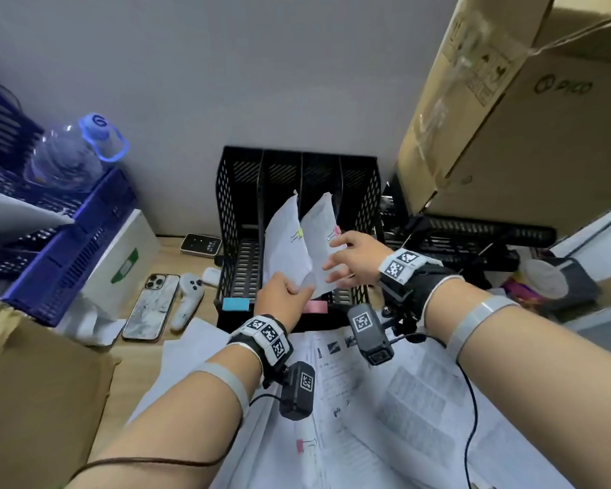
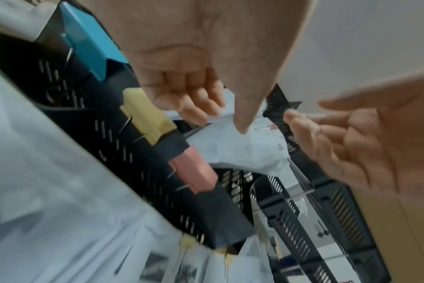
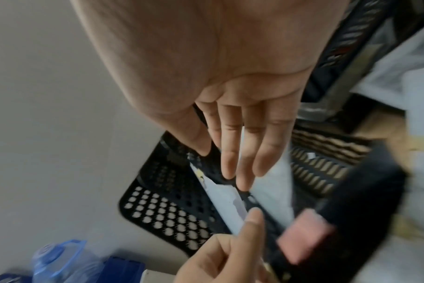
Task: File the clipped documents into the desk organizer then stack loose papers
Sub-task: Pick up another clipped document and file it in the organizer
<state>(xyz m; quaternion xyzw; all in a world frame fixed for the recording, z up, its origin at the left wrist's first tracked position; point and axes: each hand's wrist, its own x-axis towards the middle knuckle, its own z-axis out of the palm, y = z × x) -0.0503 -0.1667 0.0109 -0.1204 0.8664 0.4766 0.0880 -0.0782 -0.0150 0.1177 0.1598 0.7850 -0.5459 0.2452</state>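
The left hand (image 1: pixel 282 293) pinches the lower edge of the yellow-clipped document (image 1: pixel 285 248), standing in the organizer (image 1: pixel 233 192) beside the pink-clipped one (image 1: pixel 321 234). The right hand (image 1: pixel 353 259), fingers straight, steadies that sheet. Best to slide each down its own slot until it seats, keeping the clips uppermost.

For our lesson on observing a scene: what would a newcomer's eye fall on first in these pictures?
First, two clipped documents standing tilted in the black organizer against the wall, with the left hand pinching the lower edge of one and the right hand open beside the other. Next, the loose papers spread across the desk below, and the water bottle far left.
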